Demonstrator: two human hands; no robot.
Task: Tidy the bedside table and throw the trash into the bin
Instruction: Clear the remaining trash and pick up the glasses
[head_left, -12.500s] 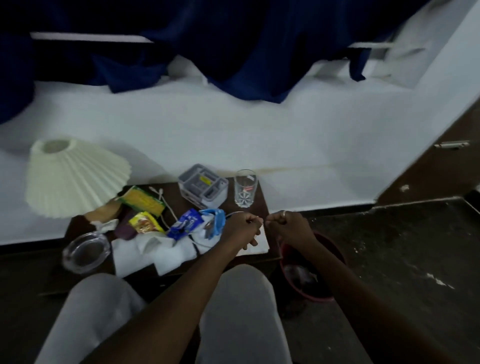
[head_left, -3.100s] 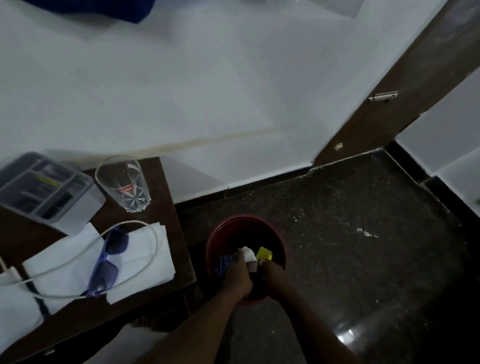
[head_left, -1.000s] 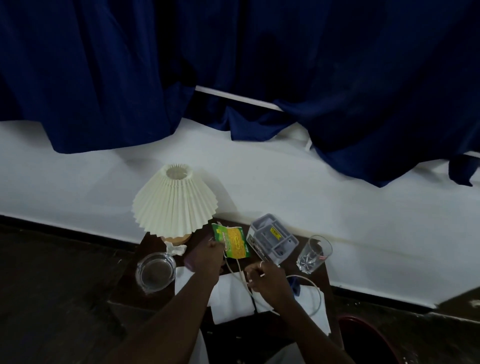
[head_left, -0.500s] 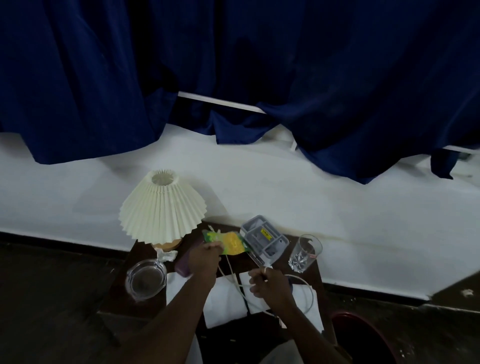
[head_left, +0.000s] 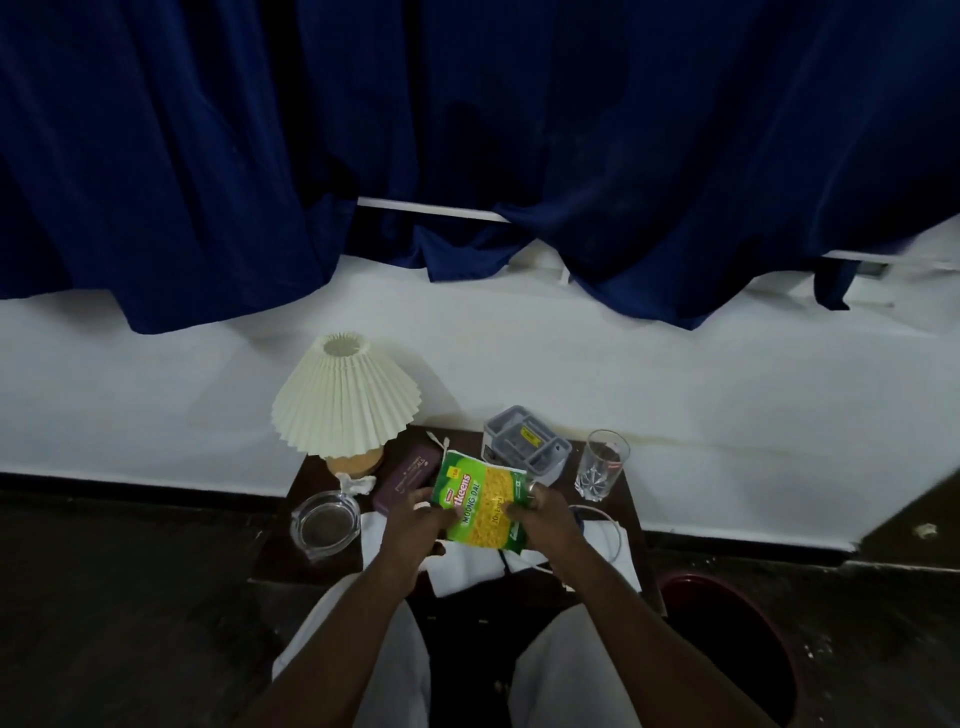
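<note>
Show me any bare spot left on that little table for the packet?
Bare dark wood shows left of the round glass ashtray, at the table's front-left corner. The middle is crowded: white napkins, purple case, grey organiser.

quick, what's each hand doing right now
Left hand: closed on the snack packet's left edge.
Right hand: closed on the packet's right edge.

The green and yellow snack packet (head_left: 480, 505) has white letters "tkeens" on a red strip, with the start hidden. Below that it says "MOONG DAL". The small yellow tag in its corner is too tiny to read.
</note>
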